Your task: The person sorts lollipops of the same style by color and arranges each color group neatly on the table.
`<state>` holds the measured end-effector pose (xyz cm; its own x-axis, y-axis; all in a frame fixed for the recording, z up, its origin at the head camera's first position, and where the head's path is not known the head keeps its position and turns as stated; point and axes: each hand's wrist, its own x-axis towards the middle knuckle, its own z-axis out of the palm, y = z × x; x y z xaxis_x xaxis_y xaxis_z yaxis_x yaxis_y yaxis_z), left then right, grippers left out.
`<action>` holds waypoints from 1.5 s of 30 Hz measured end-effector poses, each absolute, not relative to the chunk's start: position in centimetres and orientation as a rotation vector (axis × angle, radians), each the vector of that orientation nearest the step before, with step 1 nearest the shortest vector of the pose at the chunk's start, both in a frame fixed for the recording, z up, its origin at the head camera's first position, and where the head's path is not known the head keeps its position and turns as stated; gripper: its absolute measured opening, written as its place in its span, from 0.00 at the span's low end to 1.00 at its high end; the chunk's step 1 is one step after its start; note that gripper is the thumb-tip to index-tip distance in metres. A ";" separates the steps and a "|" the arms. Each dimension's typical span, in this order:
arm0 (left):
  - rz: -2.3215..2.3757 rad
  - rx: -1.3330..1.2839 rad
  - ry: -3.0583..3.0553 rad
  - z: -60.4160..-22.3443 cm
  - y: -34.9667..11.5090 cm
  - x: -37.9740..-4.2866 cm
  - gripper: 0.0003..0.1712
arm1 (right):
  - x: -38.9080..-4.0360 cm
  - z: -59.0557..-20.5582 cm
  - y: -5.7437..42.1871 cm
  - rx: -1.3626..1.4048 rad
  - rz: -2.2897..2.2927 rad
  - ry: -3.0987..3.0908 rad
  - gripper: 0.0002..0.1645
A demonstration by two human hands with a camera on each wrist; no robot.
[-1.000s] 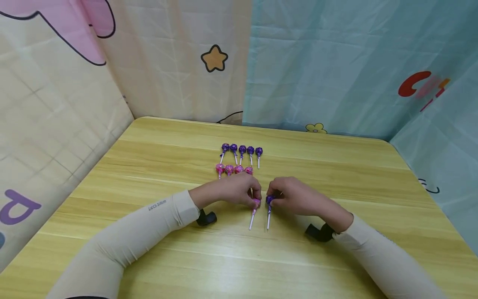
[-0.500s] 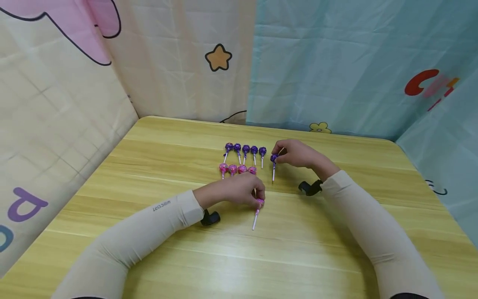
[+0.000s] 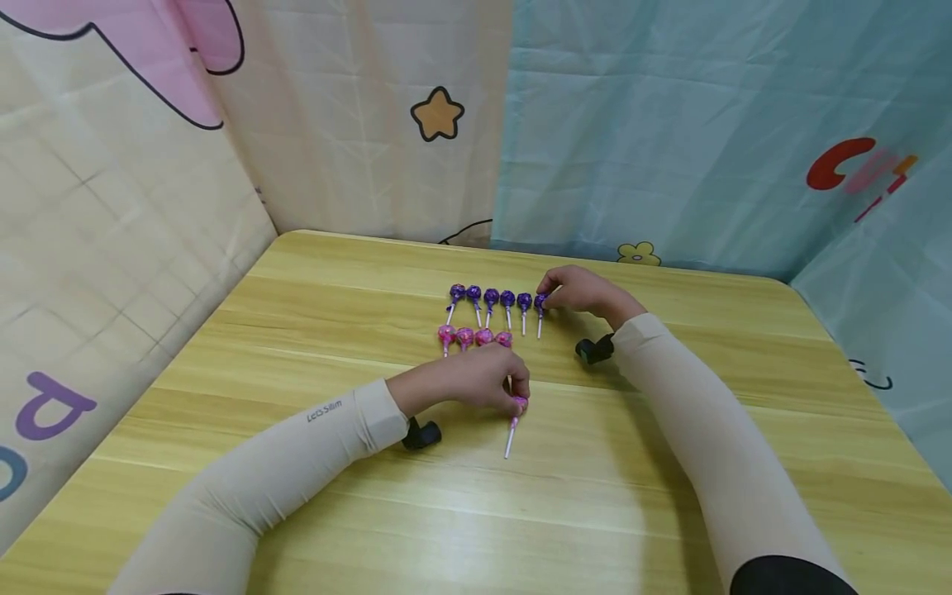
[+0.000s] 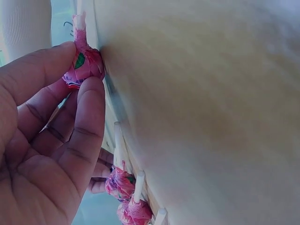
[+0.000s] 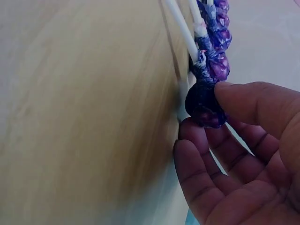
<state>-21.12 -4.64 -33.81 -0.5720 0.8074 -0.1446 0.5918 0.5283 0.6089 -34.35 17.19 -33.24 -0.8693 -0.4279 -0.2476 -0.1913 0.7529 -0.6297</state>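
Observation:
My left hand (image 3: 483,379) pinches the wrapped head of a pink lollipop (image 4: 84,68) between thumb and fingers, its white stick pointing toward the near side of the table. Farther back, my right hand (image 3: 583,293) has thumb and fingertips on the head of a purple lollipop (image 5: 205,105) at the right end of a row of purple lollipops (image 3: 491,297). Their sticks point toward me. In front of that row lie several pink lollipops (image 3: 464,336), their sticks partly hidden behind my left hand.
The wooden table (image 3: 357,529) carries both rows near its middle. Printed curtains (image 3: 640,124) hang behind it and at the sides. A black wrist camera (image 3: 422,435) sits under the left wrist, another black camera (image 3: 595,350) under the right.
My right hand has carried the purple lollipop from beside the pink one back to the right end of the purple row. My left hand has stayed in place, pinching the pink lollipop.

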 end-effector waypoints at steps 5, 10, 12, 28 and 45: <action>0.707 1.149 2.364 -33.6 -4.5 -21.1 0.04 | -34.7 -33.7 17.3 -0.441 -0.902 2.558 0.12; 0.706 1.138 2.364 -33.5 -4.5 -21.1 0.04 | -34.7 -33.8 17.3 -0.441 -0.937 2.534 0.13; 0.707 1.136 2.363 -33.5 -4.5 -21.1 0.04 | -34.7 -33.9 17.3 -0.446 -0.949 2.520 0.14; 0.691 1.152 2.370 -33.3 -4.3 -20.9 0.04 | -34.8 -34.1 17.8 -0.449 -0.996 2.495 0.18; 0.572 1.160 2.448 -31.4 -3.4 -22.4 0.02 | -33.4 -33.2 19.7 -0.430 -1.094 2.525 0.19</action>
